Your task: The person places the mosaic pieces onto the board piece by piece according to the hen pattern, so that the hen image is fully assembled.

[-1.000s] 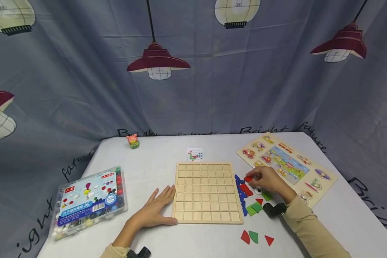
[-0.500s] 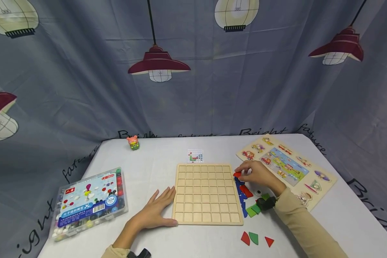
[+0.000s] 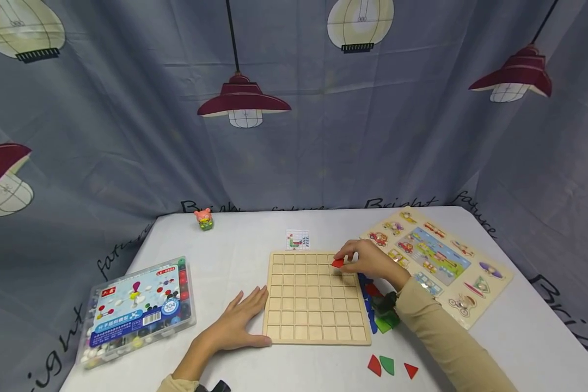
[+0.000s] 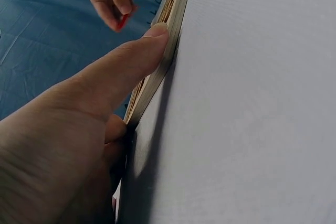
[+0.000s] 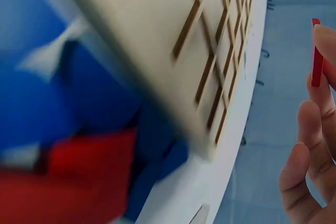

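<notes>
The right hand [image 3: 372, 261] pinches a small red piece [image 3: 337, 263] between thumb and fingertips and holds it over the upper right part of the wooden grid board [image 3: 313, 316] — above the second row of cells, near the right edge. The right wrist view shows the red piece edge-on against the fingers [image 5: 315, 150], clear of the board surface.

The left hand [image 3: 235, 324] lies flat on the white table [image 3: 235, 245], fingers straight and relaxed, grasping nothing; its thumb [image 4: 131, 64] presses against the board's left edge.

Beside the board's right edge lie blue, red and green pieces [image 3: 379, 321]. A vehicle puzzle [image 3: 470, 283] sits further right — a plastic box [image 3: 137, 310] lies at far left.
</notes>
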A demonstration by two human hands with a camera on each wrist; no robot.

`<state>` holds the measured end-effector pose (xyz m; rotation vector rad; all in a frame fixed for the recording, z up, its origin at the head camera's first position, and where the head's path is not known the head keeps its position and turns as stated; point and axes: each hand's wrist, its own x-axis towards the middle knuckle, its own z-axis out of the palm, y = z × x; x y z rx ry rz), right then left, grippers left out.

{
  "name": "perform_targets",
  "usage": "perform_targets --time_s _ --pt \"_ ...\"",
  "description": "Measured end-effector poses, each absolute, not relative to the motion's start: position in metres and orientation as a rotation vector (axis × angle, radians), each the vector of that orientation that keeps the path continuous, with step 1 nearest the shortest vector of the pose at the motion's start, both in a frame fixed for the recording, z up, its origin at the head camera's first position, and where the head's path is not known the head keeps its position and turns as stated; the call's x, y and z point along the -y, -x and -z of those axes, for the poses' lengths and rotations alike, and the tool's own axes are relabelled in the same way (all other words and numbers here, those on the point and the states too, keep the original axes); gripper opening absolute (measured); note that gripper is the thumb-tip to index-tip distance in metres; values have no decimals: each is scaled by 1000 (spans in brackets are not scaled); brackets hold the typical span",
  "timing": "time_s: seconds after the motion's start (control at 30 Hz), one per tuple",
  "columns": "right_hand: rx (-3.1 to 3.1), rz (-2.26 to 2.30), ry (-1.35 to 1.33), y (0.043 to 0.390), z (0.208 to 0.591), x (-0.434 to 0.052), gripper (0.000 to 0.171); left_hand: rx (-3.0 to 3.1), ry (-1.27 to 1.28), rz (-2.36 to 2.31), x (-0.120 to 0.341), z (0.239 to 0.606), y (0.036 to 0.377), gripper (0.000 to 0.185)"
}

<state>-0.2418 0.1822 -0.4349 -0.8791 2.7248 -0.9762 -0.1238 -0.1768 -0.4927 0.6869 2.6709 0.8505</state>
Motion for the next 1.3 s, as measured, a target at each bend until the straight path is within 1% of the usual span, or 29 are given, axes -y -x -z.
perform_targets --time_s 0.3,0.5,0.73,1.03,1.17,1.3 --pt "-2658 955 1029 252 438 -143 21 -2683 -701 -824 178 495 124 107" --pt "-2605 924 1036 255 438 -120 22 -2690 -705 -811 177 495 125 108" --pt "-2595 838 1116 257 445 -99 23 -2708 -718 -759 176 493 124 109" --pt "-2594 746 1128 265 449 -70 23 -2719 -729 -717 177 491 122 109" --pt "-2617 652 1128 269 451 -64 24 -2711 -725 -740 177 490 122 109" --pt "-2619 666 1117 270 450 -63 24 -2705 -722 -745 176 491 123 108"
